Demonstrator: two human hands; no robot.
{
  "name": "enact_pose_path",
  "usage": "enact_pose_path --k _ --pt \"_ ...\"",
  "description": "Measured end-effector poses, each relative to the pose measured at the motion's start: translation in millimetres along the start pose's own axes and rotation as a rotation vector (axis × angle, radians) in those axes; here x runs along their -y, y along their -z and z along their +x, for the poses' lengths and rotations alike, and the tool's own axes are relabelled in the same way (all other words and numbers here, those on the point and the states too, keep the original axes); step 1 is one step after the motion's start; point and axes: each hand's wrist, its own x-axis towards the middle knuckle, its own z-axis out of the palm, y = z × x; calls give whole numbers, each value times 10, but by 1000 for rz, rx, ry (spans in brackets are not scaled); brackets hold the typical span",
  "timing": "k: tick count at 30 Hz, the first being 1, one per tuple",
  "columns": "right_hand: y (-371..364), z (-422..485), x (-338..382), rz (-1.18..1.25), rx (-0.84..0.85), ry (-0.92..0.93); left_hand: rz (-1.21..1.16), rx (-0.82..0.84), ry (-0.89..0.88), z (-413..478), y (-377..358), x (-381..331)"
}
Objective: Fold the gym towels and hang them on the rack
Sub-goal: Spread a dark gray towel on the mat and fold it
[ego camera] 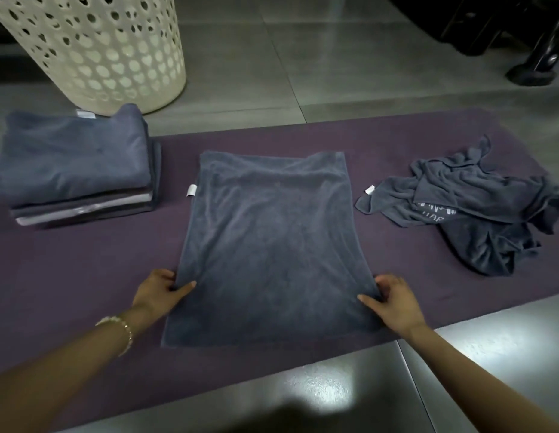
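Observation:
A grey-blue towel lies spread flat in the middle of a purple mat, a small white tag on its left edge. My left hand pinches the towel's left edge near the front, thumb on top. My right hand pinches the right edge at the same height. A stack of folded towels sits at the mat's left end. A crumpled towel with white lettering lies at the right.
A cream perforated laundry basket stands on the grey tiled floor behind the stack. Dark equipment legs are at the top right. Shiny floor tiles run in front of the mat. No rack is in view.

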Motion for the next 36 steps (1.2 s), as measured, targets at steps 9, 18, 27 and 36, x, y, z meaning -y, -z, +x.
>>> enact_pose_path --k 9,18,27,36 --pt "-178 200 427 334 120 -337 -325 30 -35 -259 -159 -338" --pt "-96 -78 78 284 234 -290 -1 213 58 -252 71 109" --pt "-149 148 265 190 121 -289 -131 77 75 95 96 -66" --pt "35 -89 273 354 467 -362 8 562 149 -108 244 -90"
